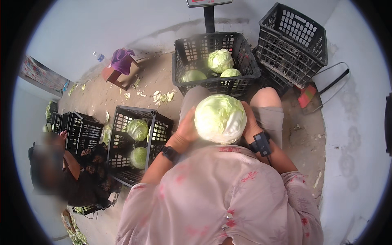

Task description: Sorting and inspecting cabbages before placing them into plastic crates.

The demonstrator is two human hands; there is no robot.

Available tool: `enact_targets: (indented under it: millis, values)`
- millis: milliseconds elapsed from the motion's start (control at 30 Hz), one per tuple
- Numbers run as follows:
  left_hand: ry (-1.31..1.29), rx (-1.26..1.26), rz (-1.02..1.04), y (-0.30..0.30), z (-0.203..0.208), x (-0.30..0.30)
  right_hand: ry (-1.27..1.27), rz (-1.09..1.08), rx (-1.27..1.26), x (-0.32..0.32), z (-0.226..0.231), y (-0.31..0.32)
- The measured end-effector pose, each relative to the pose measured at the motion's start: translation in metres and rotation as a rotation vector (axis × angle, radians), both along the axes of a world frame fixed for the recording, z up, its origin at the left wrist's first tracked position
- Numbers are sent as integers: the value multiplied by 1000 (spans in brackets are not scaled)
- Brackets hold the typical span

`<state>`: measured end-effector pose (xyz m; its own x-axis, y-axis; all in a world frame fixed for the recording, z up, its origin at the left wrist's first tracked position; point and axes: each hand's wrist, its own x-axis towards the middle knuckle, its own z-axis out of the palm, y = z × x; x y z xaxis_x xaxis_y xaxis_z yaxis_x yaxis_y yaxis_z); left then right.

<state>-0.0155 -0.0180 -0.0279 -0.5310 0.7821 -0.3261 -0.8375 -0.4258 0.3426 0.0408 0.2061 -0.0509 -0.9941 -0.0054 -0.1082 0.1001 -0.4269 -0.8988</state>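
Observation:
A large pale green cabbage [220, 119] is held in front of my belly, over my lap. My left hand [187, 127] presses against its left side, and my right hand [249, 121] cups its right side; the fingers of both are partly hidden behind it. Just beyond my knees stands a black plastic crate [216, 84] holding a whitish-green cabbage [220, 61] and two others lower down. To my left, a second black crate [153, 134] contains two green cabbages, one of them a rounded head [138, 158].
Stacked empty-looking crates [292, 41] lean at the far right near a red-and-black object [307, 96]. A scale post [209, 19] rises behind the front crate. A small stool [116, 75] with purple cloth [121, 60] and leaf scraps [163, 97] are far left. Another person [81, 183] sits at left.

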Motion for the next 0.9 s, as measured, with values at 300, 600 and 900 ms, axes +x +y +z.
enact_targets:
  millis: [300,600,900]
  values:
    - [-59,122,-6,1,26,-30,-226,84,-647,-18,25,-4]
    - [83,77,77,50,57,-147,-92,40,-537,-143,48,37]
    - [-114,61,160,91,-44,-215,-299,-88,-604,-217,-52,65]
